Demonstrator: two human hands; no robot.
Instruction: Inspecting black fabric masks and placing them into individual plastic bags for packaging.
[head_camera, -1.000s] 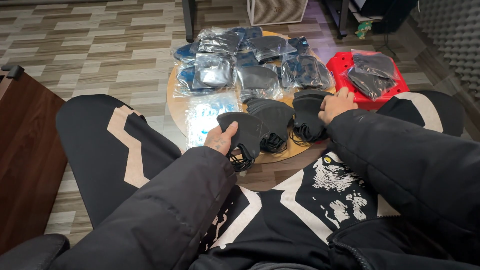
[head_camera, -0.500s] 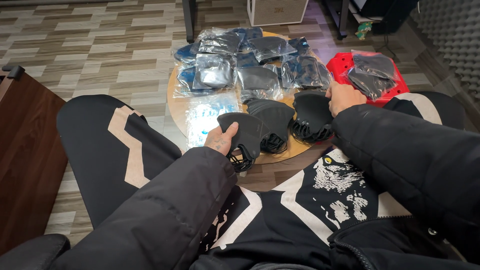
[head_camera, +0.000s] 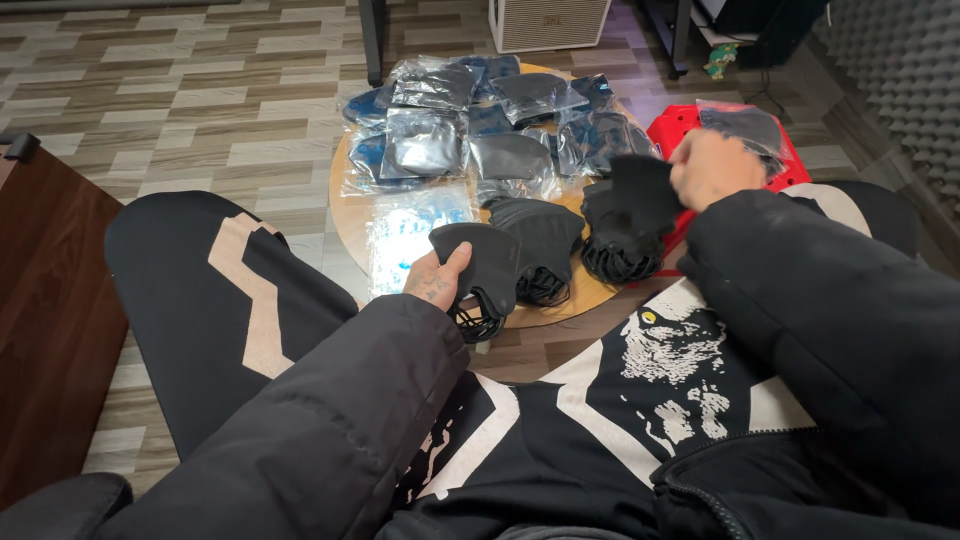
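Centrally, at mid-frame, our left hand (head_camera: 437, 282) rests on the nearest stack of black face masks (head_camera: 478, 272) at the lower edge of the round wooden tabletop (head_camera: 345, 215), thumb laid over the top mask and fingers curled against it, a light pinning grip rather than a lift. Our right hand (head_camera: 712, 167), in the upper right of the frame, has its grip clenched on a single black mask (head_camera: 645, 192), raised clear of the right-hand stack (head_camera: 620, 250); the mask is motion-blurred. To do this well, we judge that one hand should pin its stack while the other peels only the topmost mask, taken by its edge so the ear loops do not drag a neighbour. The lifted mask's long axis seems to run roughly left to right, though blur hides its exact tilt. A middle stack (head_camera: 545, 245) lies between; bagged masks (head_camera: 470, 125) fill the far tabletop, beside a red stool (head_camera: 680, 125).
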